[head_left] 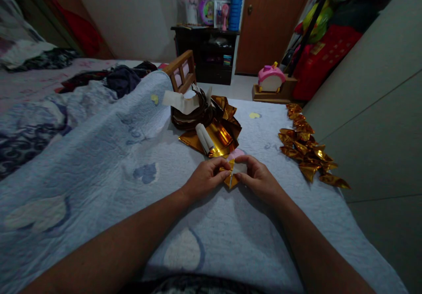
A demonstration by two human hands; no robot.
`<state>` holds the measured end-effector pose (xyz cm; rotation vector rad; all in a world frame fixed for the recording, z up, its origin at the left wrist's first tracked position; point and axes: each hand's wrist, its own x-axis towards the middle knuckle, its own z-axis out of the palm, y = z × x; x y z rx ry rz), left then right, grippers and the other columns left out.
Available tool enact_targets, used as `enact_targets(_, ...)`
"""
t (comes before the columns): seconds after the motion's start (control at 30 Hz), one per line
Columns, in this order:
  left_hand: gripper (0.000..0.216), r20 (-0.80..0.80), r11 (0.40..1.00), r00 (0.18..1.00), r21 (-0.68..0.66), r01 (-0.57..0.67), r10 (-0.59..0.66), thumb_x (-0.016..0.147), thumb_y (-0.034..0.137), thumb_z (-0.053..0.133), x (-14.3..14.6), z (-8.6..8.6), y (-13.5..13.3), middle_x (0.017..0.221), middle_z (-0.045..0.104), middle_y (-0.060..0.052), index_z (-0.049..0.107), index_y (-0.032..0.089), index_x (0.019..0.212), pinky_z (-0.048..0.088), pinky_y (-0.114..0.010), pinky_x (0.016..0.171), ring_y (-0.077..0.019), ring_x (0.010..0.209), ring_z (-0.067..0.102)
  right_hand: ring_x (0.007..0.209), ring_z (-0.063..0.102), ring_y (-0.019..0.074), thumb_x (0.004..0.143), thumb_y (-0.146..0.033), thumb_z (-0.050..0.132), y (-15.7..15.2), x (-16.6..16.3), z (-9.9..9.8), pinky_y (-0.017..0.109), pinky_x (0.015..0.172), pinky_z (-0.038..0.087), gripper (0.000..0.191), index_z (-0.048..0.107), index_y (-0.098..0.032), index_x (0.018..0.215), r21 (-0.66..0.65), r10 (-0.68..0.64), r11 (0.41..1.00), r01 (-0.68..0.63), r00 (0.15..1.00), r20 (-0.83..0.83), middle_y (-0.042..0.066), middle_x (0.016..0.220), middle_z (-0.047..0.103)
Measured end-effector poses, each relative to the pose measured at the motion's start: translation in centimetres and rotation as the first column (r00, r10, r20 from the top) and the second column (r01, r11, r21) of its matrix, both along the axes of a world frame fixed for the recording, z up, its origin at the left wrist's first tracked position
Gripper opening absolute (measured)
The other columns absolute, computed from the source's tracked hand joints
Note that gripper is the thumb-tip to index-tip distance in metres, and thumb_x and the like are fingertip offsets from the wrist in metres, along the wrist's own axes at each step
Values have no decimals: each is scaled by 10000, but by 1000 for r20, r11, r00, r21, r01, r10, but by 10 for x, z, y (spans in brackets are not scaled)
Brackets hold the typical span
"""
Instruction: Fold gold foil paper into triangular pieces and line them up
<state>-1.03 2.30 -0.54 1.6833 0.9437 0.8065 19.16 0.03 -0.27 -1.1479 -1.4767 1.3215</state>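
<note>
Between my two hands is a small folded piece of gold foil paper (231, 180), with a pale line running down its middle. My left hand (211, 173) pinches its left side between thumb and fingers. On the other side, my right hand (259, 176) has its thumb and forefinger closed on the right edge. Just beyond them lie loose gold foil sheets (194, 141) with a white roll (205, 138) on top. Behind these stands a round stack of dark-edged paper (187, 120) with a white strip across it.
Folded gold foil pieces (305, 147) lie in a row along the bed's right edge. The bed has a pale blue quilt (145, 219) with heart prints. A wooden bed rail (182, 70), a pink toy clock (271, 78) and a dark shelf (204, 52) stand beyond the bed.
</note>
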Motion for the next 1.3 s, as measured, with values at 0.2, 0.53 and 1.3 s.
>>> enact_targets(0.2,87,-213,985,977,169,41,-4,894,216,616,1,5,-3,821,671,7,665,193,962,458,-264,699,-147,727,606,801,616,197,797,-208,627,-3,-1,2,329,733,479,388,622,-213,1185,188,-124,981,53,911,392,47,973,699)
enact_targets(0.53,149,-366,864,929,481,148,44,910,188,633,2,-8,1,1017,636,-77,694,188,1046,486,-383,876,-234,977,581,981,600,285,761,-151,650,2,1,-15,445,893,465,429,620,-212,1185,366,-243,931,2,750,615,119,1112,699)
enact_targets(1.3,143,-414,783,908,541,306,-68,961,130,521,5,-10,4,952,662,-82,657,163,935,473,-326,817,-212,905,582,1008,554,304,863,-227,645,3,2,-20,423,865,431,312,607,-182,1170,439,-303,896,-61,640,706,133,1110,654)
